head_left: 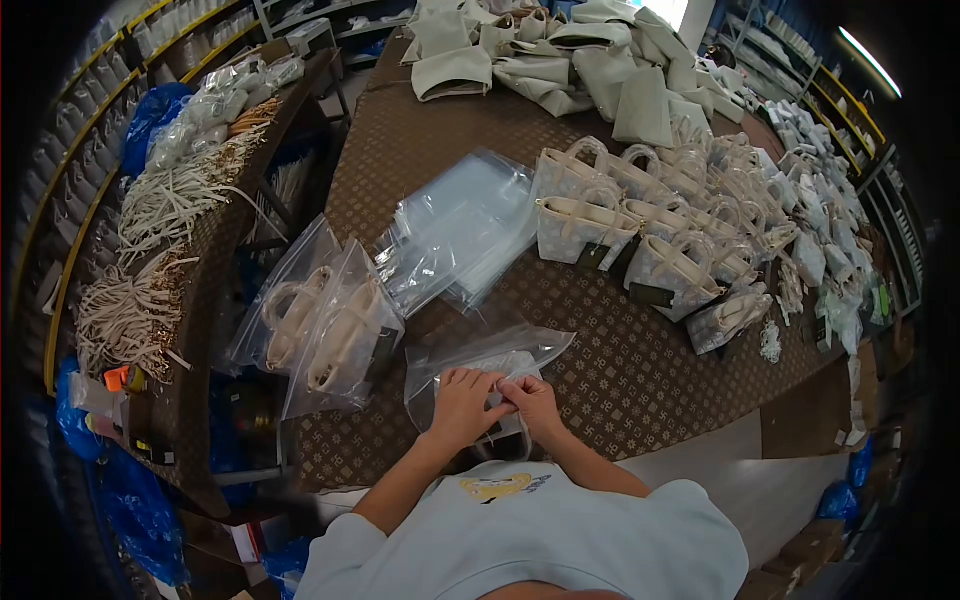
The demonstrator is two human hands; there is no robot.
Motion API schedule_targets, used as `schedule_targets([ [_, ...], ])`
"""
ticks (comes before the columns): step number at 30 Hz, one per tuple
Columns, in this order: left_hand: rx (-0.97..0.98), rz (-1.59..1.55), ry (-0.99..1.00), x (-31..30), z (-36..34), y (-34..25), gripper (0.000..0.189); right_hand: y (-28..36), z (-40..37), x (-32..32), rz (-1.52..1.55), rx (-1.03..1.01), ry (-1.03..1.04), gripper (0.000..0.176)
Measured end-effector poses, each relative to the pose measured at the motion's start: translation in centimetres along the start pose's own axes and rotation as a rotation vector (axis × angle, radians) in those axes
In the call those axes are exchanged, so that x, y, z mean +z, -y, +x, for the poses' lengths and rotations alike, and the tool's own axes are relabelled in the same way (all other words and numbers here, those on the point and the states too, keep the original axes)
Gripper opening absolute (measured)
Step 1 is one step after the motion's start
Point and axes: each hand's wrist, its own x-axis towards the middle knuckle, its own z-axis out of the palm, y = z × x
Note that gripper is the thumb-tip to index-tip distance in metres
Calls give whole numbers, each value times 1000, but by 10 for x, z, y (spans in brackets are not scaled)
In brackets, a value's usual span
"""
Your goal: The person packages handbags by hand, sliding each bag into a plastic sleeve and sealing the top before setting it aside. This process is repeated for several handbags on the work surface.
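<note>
Left hand (pixel 462 402) and right hand (pixel 537 400) meet at the near edge of the clear bag (pixel 492 356); fingers closed, pinching its plastic; I'd keep that edge flat and taut

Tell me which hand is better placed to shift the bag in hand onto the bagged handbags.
Probably left: the left hand holds the clear bag nearest the bagged handbags lying to its left; the right hand would have to cross over.
</note>
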Motion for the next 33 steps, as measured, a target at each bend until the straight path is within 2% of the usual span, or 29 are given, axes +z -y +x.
schedule_targets([
  [6,-1,-55,10,-9,-2,18,23,-2,2,6,-66,-69,5,19],
  [10,95,63,-53,-15,-2,14,16,-1,1,-1,-143,-63,77,18],
  [14,170,121,-107,-14,1,12,9,17,-9,8,-179,2,35,16],
  [17,234,144,-139,-13,4,9,10,19,-10,3,-151,51,66,13],
  [21,223,133,-171,-10,7,8,11,12,-2,3,-137,68,42,17],
  [26,229,113,-398,-27,23,-17,10,1,7,-9,-76,165,10,24],
  [28,183,182,-375,-31,28,-4,11,26,-10,-11,-577,298,289,26],
  [29,131,239,-313,-32,23,0,11,61,-30,5,-1172,-65,265,23],
  [30,129,239,-309,-32,21,-1,11,75,-36,15,-1169,-61,266,23],
  [32,262,233,-245,-31,20,-5,11,91,-38,30,-1351,-933,-133,13],
  [33,258,222,-236,-29,19,-9,11,88,-31,23,-1356,-918,-136,13],
])
